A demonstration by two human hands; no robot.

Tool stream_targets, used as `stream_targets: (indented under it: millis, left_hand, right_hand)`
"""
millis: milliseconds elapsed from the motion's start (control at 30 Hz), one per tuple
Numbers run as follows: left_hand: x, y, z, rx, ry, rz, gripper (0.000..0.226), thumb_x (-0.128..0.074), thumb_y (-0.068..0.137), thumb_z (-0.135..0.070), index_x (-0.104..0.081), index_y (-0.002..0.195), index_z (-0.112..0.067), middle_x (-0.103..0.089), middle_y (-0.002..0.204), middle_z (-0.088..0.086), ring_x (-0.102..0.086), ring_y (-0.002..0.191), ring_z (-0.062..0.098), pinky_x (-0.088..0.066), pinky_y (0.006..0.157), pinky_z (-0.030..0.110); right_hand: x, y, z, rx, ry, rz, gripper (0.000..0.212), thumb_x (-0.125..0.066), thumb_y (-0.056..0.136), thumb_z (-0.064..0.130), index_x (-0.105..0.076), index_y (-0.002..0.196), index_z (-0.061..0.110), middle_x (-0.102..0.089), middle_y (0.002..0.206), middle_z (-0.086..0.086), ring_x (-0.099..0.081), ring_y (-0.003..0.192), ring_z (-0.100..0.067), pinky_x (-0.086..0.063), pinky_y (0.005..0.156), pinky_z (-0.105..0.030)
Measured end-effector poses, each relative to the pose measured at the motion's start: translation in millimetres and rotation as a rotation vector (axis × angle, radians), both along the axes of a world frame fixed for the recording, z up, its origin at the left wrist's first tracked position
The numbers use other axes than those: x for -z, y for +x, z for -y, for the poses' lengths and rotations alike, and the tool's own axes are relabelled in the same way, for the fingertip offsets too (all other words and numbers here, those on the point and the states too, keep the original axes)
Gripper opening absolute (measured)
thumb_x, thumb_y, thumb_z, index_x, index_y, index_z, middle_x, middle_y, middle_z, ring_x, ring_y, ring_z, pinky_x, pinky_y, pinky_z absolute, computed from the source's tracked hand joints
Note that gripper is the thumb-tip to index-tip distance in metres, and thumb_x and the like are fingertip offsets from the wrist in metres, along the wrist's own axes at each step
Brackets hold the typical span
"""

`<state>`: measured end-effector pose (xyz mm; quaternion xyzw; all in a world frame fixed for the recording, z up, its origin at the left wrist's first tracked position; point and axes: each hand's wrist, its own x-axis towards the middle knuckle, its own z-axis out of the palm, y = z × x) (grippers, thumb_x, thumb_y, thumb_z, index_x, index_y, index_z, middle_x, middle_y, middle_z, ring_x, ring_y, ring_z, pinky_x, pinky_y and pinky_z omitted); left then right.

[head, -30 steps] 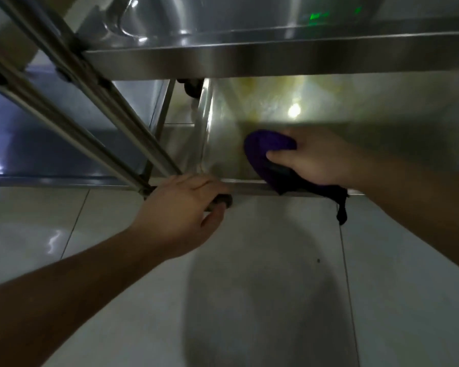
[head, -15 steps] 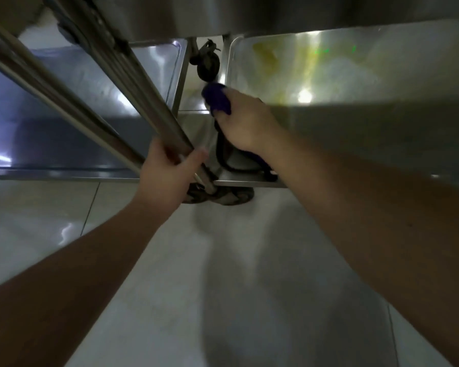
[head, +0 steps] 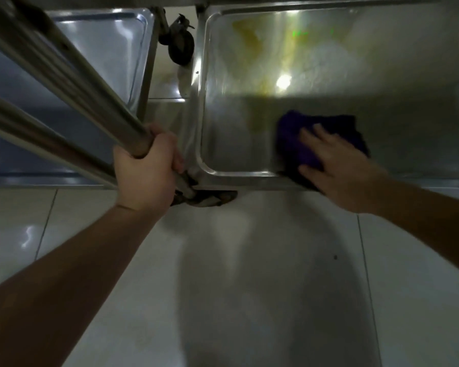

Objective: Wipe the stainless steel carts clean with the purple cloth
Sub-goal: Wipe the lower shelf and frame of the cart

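A purple cloth [head: 300,144] is pressed flat against the bottom shelf [head: 239,128] of a stainless steel cart by the right hand [head: 337,168], whose fingers [head: 313,133] are laid out straight and slightly spread over the fabric. The cloth lies near the front rim of the shelf, with its lower edge draped over that rim beneath the palm. Yellowish smears [head: 252,38] and a bright glare spot are seen on the far part of the shelf, well apart from the cloth. An upright steel post [head: 72,78] at the shelf's front left corner is gripped by the left hand [head: 146,170], the fingers curled round the tube just above a caster [head: 207,198] that rests on the tiled floor [head: 249,287]. A second shelf [head: 96,51], belonging to a neighbouring cart, is seen to the left, and a black caster wheel [head: 180,47] is visible in the gap between the two shelves. Both forearms are bare.
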<state>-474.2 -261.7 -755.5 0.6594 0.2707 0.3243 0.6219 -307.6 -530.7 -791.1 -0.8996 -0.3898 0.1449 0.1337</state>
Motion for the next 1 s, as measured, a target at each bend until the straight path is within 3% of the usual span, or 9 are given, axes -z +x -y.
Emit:
stream_targets:
  millis: [100,233,333,433,567,700,800,900,1000]
  left_hand:
    - [-0.5,2.3,5.6,0.0,-0.033,0.029,0.026,-0.054,0.072,-0.011,-0.045,0.05,-0.023,-0.042,0.047,0.003,-0.037,0.051,0.032,-0.03,0.054,0.038]
    - [-1.5,5.0,11.6,-0.063,-0.046,0.042,0.021,-0.051,0.075,-0.004,-0.04,0.058,-0.009,-0.041,0.047,0.003,-0.038,0.05,0.028,-0.031,0.053,0.035]
    - [-2.7,6.4,13.8,-0.094,-0.038,0.035,0.016,-0.05,0.076,-0.003,-0.043,0.062,-0.005,-0.043,0.046,0.002,-0.041,0.048,0.024,-0.034,0.052,0.031]
    - [-4.1,5.1,11.6,-0.056,-0.04,0.044,0.014,-0.048,0.079,0.001,-0.045,0.066,-0.005,-0.046,0.047,0.001,-0.043,0.048,0.022,-0.038,0.053,0.032]
    - [-1.8,5.0,6.1,-0.028,-0.049,0.04,0.019,-0.049,0.079,-0.001,-0.04,0.063,-0.008,-0.043,0.046,0.001,-0.039,0.051,0.03,-0.03,0.056,0.041]
    - [3.0,6.0,5.7,-0.061,-0.08,0.061,0.021,-0.05,0.078,-0.002,-0.034,0.064,-0.007,-0.037,0.046,0.005,-0.037,0.046,0.026,-0.027,0.052,0.035]
    - [4.6,4.9,6.4,-0.068,-0.052,0.053,0.021,-0.051,0.076,-0.004,-0.035,0.064,0.001,-0.035,0.05,0.016,-0.038,0.045,0.023,-0.03,0.05,0.03]
    - [3.1,5.1,9.2,-0.053,-0.057,0.066,0.022,-0.051,0.074,-0.004,-0.034,0.062,0.003,-0.036,0.047,0.009,-0.035,0.046,0.028,-0.026,0.051,0.037]
    - [1.0,6.2,9.5,-0.046,-0.074,0.077,0.021,-0.048,0.074,-0.001,-0.036,0.058,-0.006,-0.037,0.046,0.005,-0.033,0.046,0.028,-0.025,0.051,0.034]
  right_hand:
    - [2.2,29.7,23.8,0.208,-0.11,-0.036,0.074,-0.031,0.104,0.058,-0.007,0.166,0.025,-0.003,0.171,0.01,0.003,0.157,-0.012,0.004,0.122,-0.028]
    - [13.3,-1.4,-45.7,0.307,-0.105,0.076,0.074,-0.025,0.103,0.051,-0.013,0.165,0.011,-0.013,0.172,-0.01,-0.006,0.158,-0.034,-0.011,0.126,-0.049]
    - [19.5,-50.7,-129.1,0.02,-0.038,0.107,0.073,-0.025,0.102,0.049,-0.015,0.164,0.011,-0.012,0.172,-0.01,-0.004,0.158,-0.036,-0.007,0.125,-0.049]
    - [13.0,-78.0,-179.1,-0.184,0.003,0.022,0.069,-0.016,0.105,0.052,-0.005,0.166,0.021,-0.001,0.174,0.002,0.007,0.159,-0.025,0.004,0.128,-0.043]
    - [10.2,-53.3,-127.0,-0.266,-0.038,0.075,0.071,-0.013,0.1,0.049,-0.011,0.166,0.022,-0.007,0.173,0.004,0.001,0.159,-0.022,-0.002,0.128,-0.04]
    - [13.2,24.1,-6.5,0.1,-0.074,0.082,0.068,-0.032,0.103,0.045,-0.023,0.163,0.016,-0.019,0.171,-0.008,-0.014,0.158,-0.03,-0.014,0.126,-0.043]
    - [7.3,78.6,59.1,0.441,-0.102,0.049,0.067,-0.032,0.106,0.046,-0.019,0.164,0.016,-0.016,0.171,-0.011,-0.013,0.157,-0.036,-0.018,0.125,-0.053]
    - [9.5,96.9,39.1,0.658,-0.11,0.014,0.072,-0.017,0.104,0.053,-0.005,0.166,0.017,0.0,0.174,-0.003,0.004,0.159,-0.029,-0.003,0.128,-0.049]
    - [9.4,86.1,-50.6,0.747,-0.084,0.077,0.071,-0.024,0.104,0.047,-0.014,0.164,0.011,-0.011,0.172,-0.009,-0.005,0.158,-0.035,-0.009,0.126,-0.051]
